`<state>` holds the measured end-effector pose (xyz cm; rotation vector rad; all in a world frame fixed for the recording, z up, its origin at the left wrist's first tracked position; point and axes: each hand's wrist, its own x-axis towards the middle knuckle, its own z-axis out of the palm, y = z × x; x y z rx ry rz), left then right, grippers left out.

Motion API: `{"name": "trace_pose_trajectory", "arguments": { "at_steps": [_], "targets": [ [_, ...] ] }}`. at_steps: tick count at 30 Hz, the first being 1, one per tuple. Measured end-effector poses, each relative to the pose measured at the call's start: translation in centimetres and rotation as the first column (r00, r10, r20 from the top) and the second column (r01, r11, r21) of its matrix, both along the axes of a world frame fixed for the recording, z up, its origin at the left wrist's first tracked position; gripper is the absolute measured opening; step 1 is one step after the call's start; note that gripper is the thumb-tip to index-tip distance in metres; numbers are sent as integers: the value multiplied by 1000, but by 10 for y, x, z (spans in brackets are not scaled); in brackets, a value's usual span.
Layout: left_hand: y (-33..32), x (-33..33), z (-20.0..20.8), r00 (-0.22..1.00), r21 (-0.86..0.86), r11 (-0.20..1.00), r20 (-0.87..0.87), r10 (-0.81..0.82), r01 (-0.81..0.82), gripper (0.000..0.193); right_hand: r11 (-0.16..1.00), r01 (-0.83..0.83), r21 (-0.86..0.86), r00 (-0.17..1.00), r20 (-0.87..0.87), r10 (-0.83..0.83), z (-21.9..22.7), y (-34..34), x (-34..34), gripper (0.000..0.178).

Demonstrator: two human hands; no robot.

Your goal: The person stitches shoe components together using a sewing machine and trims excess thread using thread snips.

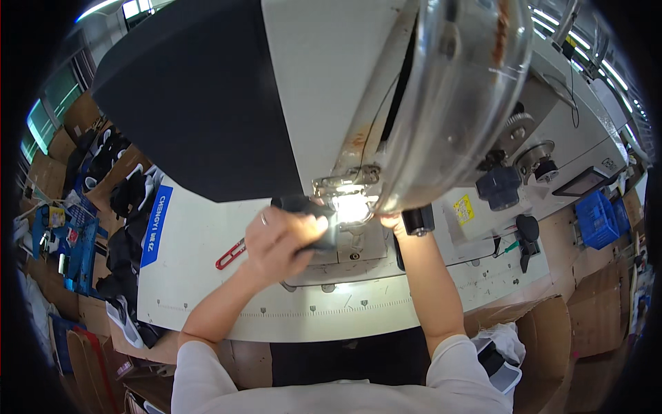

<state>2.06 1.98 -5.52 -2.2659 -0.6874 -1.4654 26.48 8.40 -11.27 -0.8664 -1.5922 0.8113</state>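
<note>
My left hand (276, 241), with a ring on one finger, is closed on a dark fabric piece (318, 238) just left of the lit needle area of a sewing machine (324, 83). The hand and the piece are slightly blurred, so the shape of the piece is hard to make out. My right hand (393, 221) reaches in beside the needle area from the right. A black cylindrical part (418, 221) and the machine head cover most of it, and its grip is hidden. Red thread snips (231, 254) lie on the white table left of my left hand.
The white sewing table (207, 303) has a ruler scale along its front edge. Dark shoe-like pieces (127, 196) lie along its left side. A cardboard box (545, 331) stands at the lower right. A black handwheel-like knob (498, 188) sits on the machine's right.
</note>
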Motion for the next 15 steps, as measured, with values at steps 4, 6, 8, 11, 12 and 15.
{"name": "trace_pose_trajectory", "arguments": {
  "at_steps": [4, 6, 8, 11, 12, 15],
  "targets": [
    [-11, -3, 10, 990, 91, 995, -139, -16, 29, 37, 992, -129, -16, 974, -189, 123, -1, -2, -14, 24],
    [-19, -7, 13, 967, 93, 996, -255, 20, 4, 40, 981, -195, -21, 944, -277, 182, -2, -4, -21, 24],
    [-19, -6, 25, 972, 89, 995, -236, -10, 32, 32, 965, -261, -20, 902, -361, 237, -3, -4, -28, 24],
    [-17, -10, 30, 971, 54, 997, -237, -37, 51, 30, 932, -363, -8, 819, -481, 315, -8, -5, -35, 23],
    [-16, -11, 31, 970, 45, 997, -239, -51, 64, 30, 919, -394, -3, 786, -519, 335, -10, -6, -35, 23],
    [-16, -15, 28, 966, 27, 997, -253, -59, 68, 35, 896, -442, -32, 780, -508, 367, -19, 5, -31, 29]
  ]
}}
